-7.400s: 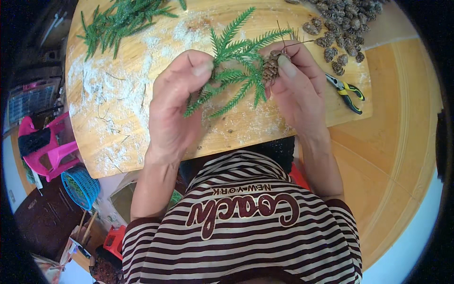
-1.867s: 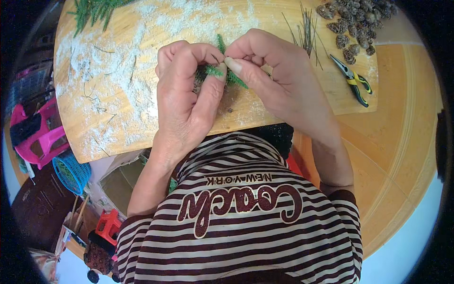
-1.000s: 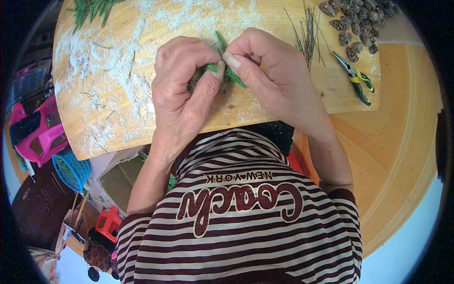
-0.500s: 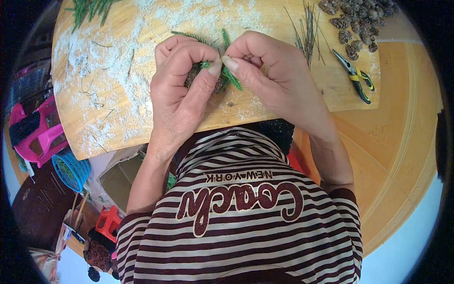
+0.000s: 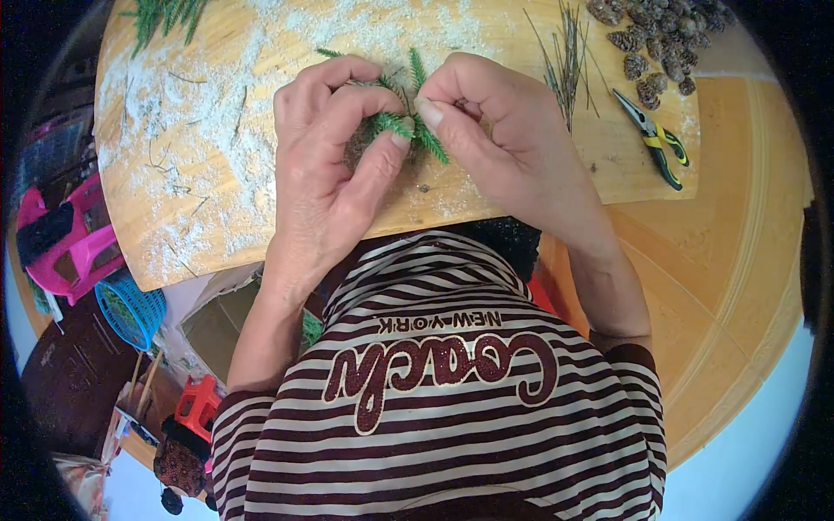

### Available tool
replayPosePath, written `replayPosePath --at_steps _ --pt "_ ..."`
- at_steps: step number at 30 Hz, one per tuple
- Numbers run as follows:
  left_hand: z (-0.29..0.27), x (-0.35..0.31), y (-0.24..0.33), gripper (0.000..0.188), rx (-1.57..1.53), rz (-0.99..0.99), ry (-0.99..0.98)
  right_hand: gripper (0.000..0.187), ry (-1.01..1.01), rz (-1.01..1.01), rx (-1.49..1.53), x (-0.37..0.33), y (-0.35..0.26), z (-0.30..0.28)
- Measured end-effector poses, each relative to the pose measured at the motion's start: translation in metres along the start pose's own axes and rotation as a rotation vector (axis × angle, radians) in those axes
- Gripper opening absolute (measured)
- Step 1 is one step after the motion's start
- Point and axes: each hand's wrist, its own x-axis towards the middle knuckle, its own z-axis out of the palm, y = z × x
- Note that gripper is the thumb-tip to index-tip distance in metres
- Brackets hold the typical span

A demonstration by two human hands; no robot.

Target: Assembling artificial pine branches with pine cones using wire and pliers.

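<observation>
Left hand pinches green sprig over counter; right hand grip pressed together beside it, can't tell on what. Looks partway: sprig in work, cones and wires left loose.

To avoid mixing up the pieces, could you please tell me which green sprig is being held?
The green sprig pinched by the left hand, some of its tips showing beside the right hand; the green sprigs at the picture's upper left lie untouched.
</observation>
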Motion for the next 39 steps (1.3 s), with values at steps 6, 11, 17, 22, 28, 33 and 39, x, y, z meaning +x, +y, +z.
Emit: replayPosePath --at_steps 6,11,17,22,28,33,39 --pt "-0.001 0.001 0.003 0.015 -0.171 -0.137 -0.053 0.008 -0.010 0.013 -0.005 0.000 -0.002 -0.001" --pt "-0.001 0.001 0.000 0.015 -0.312 -0.204 -0.054 0.008 -0.018 0.003 -0.014 0.001 -0.004 -0.003" --pt "-0.002 0.007 -0.003 0.012 -0.355 -0.041 -0.043 0.009 -0.068 0.010 -0.033 0.006 -0.015 -0.015" --pt "-0.004 0.009 -0.003 0.012 -0.368 -0.003 -0.081 0.009 -0.153 0.103 0.111 0.008 -0.015 -0.020" --pt "-0.009 0.015 -0.001 0.010 -0.644 -0.101 -0.206 0.006 -0.472 0.354 0.303 0.017 -0.020 -0.042" --pt "-0.015 0.022 -0.001 0.011 -0.898 -0.208 -0.342 0.003 -0.512 0.106 0.265 0.017 -0.016 -0.044" --pt "-0.021 0.033 -0.001 0.018 -1.080 -0.279 -0.492 0.006 -0.341 -0.157 0.256 0.014 -0.026 -0.041"
